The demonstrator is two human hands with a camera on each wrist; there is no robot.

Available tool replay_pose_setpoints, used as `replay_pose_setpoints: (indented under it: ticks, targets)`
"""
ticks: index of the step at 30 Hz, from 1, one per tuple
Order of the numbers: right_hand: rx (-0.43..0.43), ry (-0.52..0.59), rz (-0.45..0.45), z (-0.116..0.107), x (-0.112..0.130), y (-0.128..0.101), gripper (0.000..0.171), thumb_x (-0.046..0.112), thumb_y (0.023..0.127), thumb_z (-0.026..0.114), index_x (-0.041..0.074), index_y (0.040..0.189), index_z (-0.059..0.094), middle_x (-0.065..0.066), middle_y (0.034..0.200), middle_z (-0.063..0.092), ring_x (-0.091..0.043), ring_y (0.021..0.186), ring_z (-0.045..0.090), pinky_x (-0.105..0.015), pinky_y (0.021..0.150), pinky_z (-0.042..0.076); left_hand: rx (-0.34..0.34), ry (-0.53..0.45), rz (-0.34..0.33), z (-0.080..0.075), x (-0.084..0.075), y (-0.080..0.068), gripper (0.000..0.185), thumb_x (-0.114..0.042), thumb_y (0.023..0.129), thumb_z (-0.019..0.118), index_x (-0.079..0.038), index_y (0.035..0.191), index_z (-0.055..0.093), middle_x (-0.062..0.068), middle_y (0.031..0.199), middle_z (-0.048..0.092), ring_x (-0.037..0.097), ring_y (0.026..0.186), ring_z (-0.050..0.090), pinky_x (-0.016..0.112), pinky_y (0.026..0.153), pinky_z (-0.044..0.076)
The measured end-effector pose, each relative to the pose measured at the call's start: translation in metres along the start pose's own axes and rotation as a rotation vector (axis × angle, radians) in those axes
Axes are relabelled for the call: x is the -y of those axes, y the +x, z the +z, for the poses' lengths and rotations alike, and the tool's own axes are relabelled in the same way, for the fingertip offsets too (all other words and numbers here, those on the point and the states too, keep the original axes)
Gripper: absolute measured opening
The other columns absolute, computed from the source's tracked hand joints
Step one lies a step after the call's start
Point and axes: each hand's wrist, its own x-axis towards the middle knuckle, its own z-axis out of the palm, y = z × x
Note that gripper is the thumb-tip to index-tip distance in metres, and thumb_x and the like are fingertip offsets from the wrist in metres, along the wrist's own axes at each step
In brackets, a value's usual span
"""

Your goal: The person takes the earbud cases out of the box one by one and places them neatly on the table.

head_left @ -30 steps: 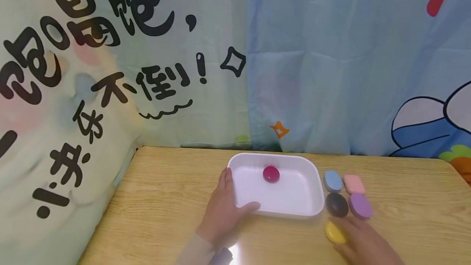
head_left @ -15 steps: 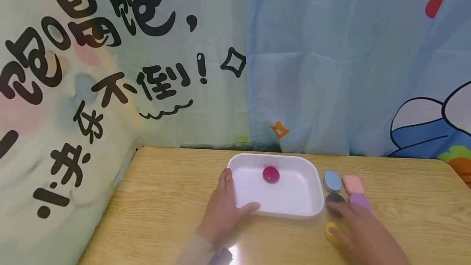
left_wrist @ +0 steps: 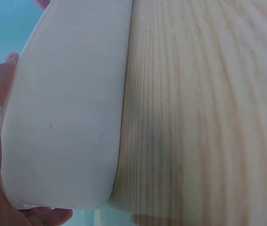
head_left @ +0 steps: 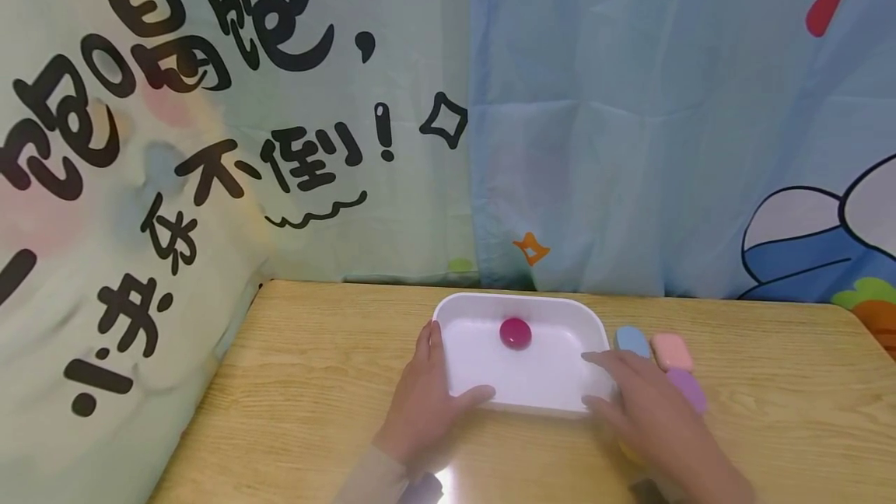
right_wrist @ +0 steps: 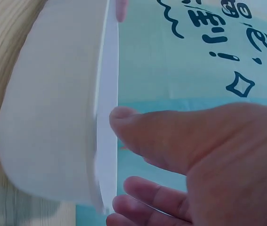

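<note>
Right hand has moved from the yellow stone at the near right up to the white tray; it now sits over the tray's right near corner, hiding the dark stone and most of the yellow one. In the right wrist view its thumb lies at the tray rim with fingers extended; whether it carries anything I cannot tell. Left hand unchanged, spread against the tray's left near corner, thumb over the rim, steadying it. Tray sits mid-table; one magenta stone lies inside toward the far wall. Blue stone, pink stone and purple stone lie just right of the tray. Judgement: both hands bracket the tray now.

Writing: curtain shows large black Chinese characters, partly legible, "不倒!" clear. No brands visible.
</note>
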Motion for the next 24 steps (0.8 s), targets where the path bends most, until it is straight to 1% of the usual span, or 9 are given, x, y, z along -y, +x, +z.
replay_pose_setpoints:
  ticks: [5, 11, 14, 19, 22, 24]
  targets:
    - [-0.060, 0.003, -0.038, 0.006, 0.006, 0.009, 0.043, 0.019, 0.087, 0.079, 0.005, 0.125, 0.066, -0.013, 0.117, 0.065, -0.034, 0.109, 0.061, -0.054, 0.094, 0.050, -0.005, 0.008, 0.008, -0.001, 0.000, -0.001, 0.118, -0.065, 0.081, 0.072, 0.005, 0.158, 0.016, 0.018, 0.163, 0.022, 0.044, 0.127, 0.052, 0.051, 0.107, 0.043]
    - [-0.042, 0.037, -0.029, 0.010, 0.014, 0.022, 0.042, 0.021, 0.090, 0.076, 0.006, 0.128, 0.065, -0.015, 0.122, 0.063, -0.037, 0.115, 0.058, -0.056, 0.095, 0.048, -0.006, 0.010, 0.011, -0.002, -0.001, -0.001, 0.117, -0.063, 0.081, 0.073, 0.005, 0.158, 0.016, 0.019, 0.163, 0.022, 0.044, 0.129, 0.050, 0.051, 0.108, 0.042]
    - [-0.048, 0.047, -0.051, 0.015, 0.017, 0.029, 0.041, 0.018, 0.089, 0.077, 0.004, 0.126, 0.065, -0.016, 0.121, 0.063, -0.038, 0.113, 0.059, -0.055, 0.095, 0.049, -0.006, 0.019, 0.010, -0.001, 0.000, 0.000, 0.118, -0.065, 0.081, 0.072, 0.005, 0.158, 0.016, 0.020, 0.163, 0.022, 0.044, 0.129, 0.050, 0.051, 0.108, 0.042]
    - [-0.109, 0.050, -0.115, 0.026, 0.018, 0.039, 0.041, 0.013, 0.086, 0.080, 0.002, 0.122, 0.066, -0.017, 0.117, 0.064, -0.036, 0.109, 0.061, -0.054, 0.095, 0.050, -0.005, 0.023, 0.006, 0.001, 0.002, 0.001, 0.119, -0.067, 0.081, 0.071, 0.003, 0.159, 0.015, 0.018, 0.163, 0.022, 0.043, 0.130, 0.050, 0.051, 0.108, 0.042]
    - [-0.125, 0.051, -0.127, 0.031, 0.018, 0.043, 0.041, 0.013, 0.084, 0.081, 0.001, 0.122, 0.066, -0.017, 0.117, 0.063, -0.035, 0.109, 0.061, -0.053, 0.095, 0.050, 0.000, 0.020, -0.001, 0.002, 0.003, 0.001, 0.119, -0.067, 0.081, 0.071, 0.002, 0.159, 0.015, 0.017, 0.163, 0.021, 0.043, 0.131, 0.049, 0.051, 0.109, 0.042]
    - [-0.120, 0.051, -0.116, 0.034, 0.018, 0.045, 0.042, 0.013, 0.085, 0.081, 0.001, 0.122, 0.066, -0.017, 0.118, 0.063, -0.035, 0.110, 0.060, -0.053, 0.096, 0.050, 0.002, 0.021, -0.001, 0.002, 0.003, 0.002, 0.119, -0.068, 0.081, 0.070, 0.002, 0.159, 0.014, 0.017, 0.164, 0.021, 0.042, 0.131, 0.049, 0.051, 0.109, 0.042]
